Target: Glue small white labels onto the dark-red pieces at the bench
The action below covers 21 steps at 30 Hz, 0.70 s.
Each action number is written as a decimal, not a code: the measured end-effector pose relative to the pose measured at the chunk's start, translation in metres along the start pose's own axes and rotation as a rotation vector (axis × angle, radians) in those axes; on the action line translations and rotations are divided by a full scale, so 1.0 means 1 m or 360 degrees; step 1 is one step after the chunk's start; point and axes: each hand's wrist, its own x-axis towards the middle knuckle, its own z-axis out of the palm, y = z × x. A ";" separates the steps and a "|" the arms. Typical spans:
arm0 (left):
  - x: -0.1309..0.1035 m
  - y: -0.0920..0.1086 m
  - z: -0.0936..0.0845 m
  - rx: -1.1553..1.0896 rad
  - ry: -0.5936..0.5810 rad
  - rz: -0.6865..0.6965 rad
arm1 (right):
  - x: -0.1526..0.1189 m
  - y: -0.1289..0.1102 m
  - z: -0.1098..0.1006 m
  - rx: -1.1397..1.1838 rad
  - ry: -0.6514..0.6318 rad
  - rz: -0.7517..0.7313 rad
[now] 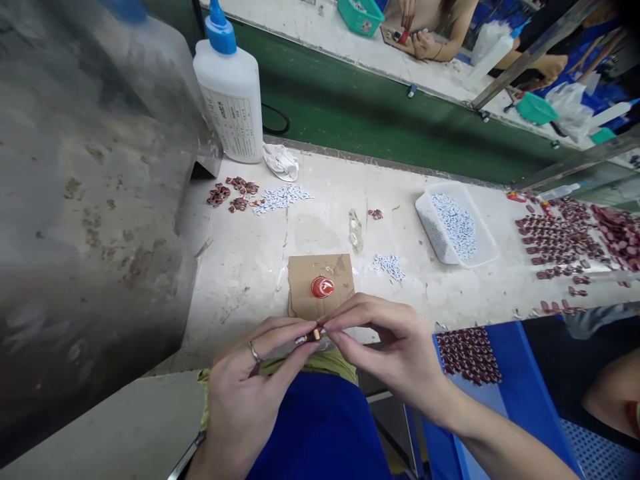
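Observation:
In front of my body, my left hand (253, 377) pinches a small dark brown piece with a tan end (317, 334) between thumb and fingers. My right hand (393, 340) meets it from the other side, thumb and forefinger closed on a tiny whitish bit (323, 331) at the tan end. Fingertips hide much of both parts. Just beyond my hands lies a torn cardboard square (300, 293) with a glossy red-orange blob (323, 287) on it. To its right is a small heap of tiny blue-and-white pieces (390, 267).
A glue bottle (233, 107) stands back left beside brown pieces (240, 193) and more white pieces (283, 198). A clear tub (483, 247) holds white pieces. Rows of brown parts (560, 233) lie right; a blue tray (530, 380) sits lower right. A metal panel (100, 233) bounds the left.

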 end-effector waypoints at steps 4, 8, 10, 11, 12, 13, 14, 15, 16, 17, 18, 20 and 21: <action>-0.001 -0.001 -0.001 0.0005 0.0010 0.0002 | -0.002 0.002 -0.002 -0.0143 -0.0039 -0.0080; -0.001 0.000 0.000 -0.0034 0.0031 0.0058 | -0.006 -0.001 -0.004 -0.0461 -0.0169 -0.0260; 0.000 0.003 0.001 -0.0096 0.0038 0.0067 | -0.006 -0.004 -0.006 -0.0645 -0.0163 -0.0437; 0.001 0.005 0.002 -0.0131 0.0045 0.0066 | -0.006 -0.006 -0.006 -0.0703 -0.0144 -0.0515; 0.003 0.007 0.003 -0.0160 0.0057 0.0072 | -0.005 -0.008 -0.007 -0.0711 -0.0121 -0.0562; 0.004 0.008 0.004 -0.0176 0.0060 0.0085 | -0.004 -0.010 -0.008 -0.0664 -0.0101 -0.0559; 0.006 0.010 0.005 -0.0168 0.0063 0.0105 | -0.003 -0.011 -0.008 -0.0572 -0.0084 -0.0511; 0.007 0.011 0.006 -0.0138 0.0065 0.0128 | -0.002 -0.013 -0.008 -0.0452 -0.0074 -0.0436; 0.008 0.011 0.007 -0.0095 0.0077 0.0142 | 0.000 -0.014 -0.008 -0.0333 -0.0071 -0.0346; 0.008 0.010 0.007 -0.0038 0.0100 0.0142 | 0.001 -0.014 -0.007 -0.0236 -0.0083 -0.0261; 0.007 0.009 0.007 0.0025 0.0121 0.0131 | 0.002 -0.014 -0.007 -0.0178 -0.0115 -0.0188; 0.001 0.005 0.004 0.0133 0.0134 0.0093 | 0.008 -0.009 -0.008 -0.0140 -0.0209 -0.0103; -0.004 0.004 0.000 0.0181 0.0136 0.0076 | 0.012 -0.003 -0.011 -0.0138 -0.0242 -0.0078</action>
